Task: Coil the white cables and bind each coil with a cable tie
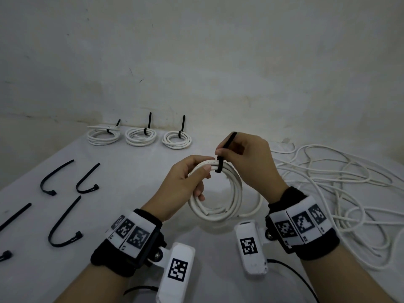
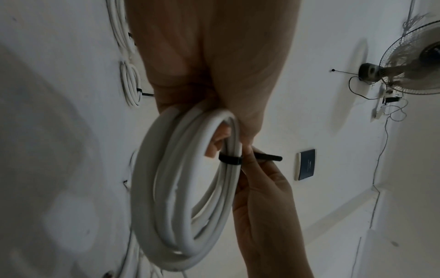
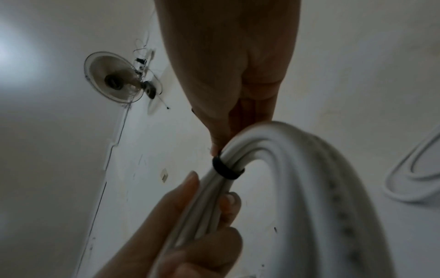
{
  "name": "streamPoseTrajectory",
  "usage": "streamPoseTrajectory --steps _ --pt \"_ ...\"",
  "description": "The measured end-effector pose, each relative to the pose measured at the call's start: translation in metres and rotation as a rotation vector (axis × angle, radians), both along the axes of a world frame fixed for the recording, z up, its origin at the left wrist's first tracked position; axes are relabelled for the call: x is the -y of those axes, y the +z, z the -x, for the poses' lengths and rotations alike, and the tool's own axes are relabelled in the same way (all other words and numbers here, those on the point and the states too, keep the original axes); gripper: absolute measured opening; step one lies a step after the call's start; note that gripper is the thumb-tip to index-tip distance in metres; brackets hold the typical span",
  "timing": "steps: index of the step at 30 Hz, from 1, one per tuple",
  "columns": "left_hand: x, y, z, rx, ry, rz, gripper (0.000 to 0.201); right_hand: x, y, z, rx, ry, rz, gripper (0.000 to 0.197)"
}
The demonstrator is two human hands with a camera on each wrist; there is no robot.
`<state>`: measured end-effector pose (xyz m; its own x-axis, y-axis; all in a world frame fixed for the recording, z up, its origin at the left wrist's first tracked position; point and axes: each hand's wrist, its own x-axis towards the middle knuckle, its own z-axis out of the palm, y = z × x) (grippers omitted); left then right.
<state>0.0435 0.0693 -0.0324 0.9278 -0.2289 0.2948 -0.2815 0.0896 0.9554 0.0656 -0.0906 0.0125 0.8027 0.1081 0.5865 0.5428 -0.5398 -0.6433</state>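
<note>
Three bound coils [image 1: 140, 136] were seen lined up at the far edge of the table [image 1: 131, 171], each with a black tie tail standing upward, so three bindings were judged complete. A fourth coil [image 1: 231, 193] was held above the table between the hands, with a black cable tie [image 1: 219, 164] already looped round its upper strands and apparently being drawn tight. The coil was gripped at its upper left by the left hand [image 1: 185, 184], fingers curled through the ring and thumb pressed on top. The tie's tail was pinched by the right hand [image 1: 247, 158], its fingers curled; that tail pointed up and away toward the wall, its long axis nearly upright. The coil was held roughly on edge, tilted toward the person. A loose tangle of white cable [image 1: 338, 193] on the right and several unused ties [image 1: 63, 224] on the left were judged to remain as work outstanding.
</note>
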Motion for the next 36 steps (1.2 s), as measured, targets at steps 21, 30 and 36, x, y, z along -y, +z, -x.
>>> streamPoseTrajectory --steps 21,30,36 --pt "-0.004 0.000 -0.006 0.017 0.113 0.135 0.019 -0.006 -0.014 0.001 -0.291 0.096 -0.112 0.023" --pt "-0.012 -0.008 -0.013 0.078 0.239 -0.166 0.026 -0.018 -0.032 -0.013 -0.165 -0.015 -0.166 0.035" --pt "-0.024 -0.003 -0.027 -0.023 0.381 -0.148 0.020 0.000 -0.056 -0.040 -0.257 -0.101 -0.203 0.042"
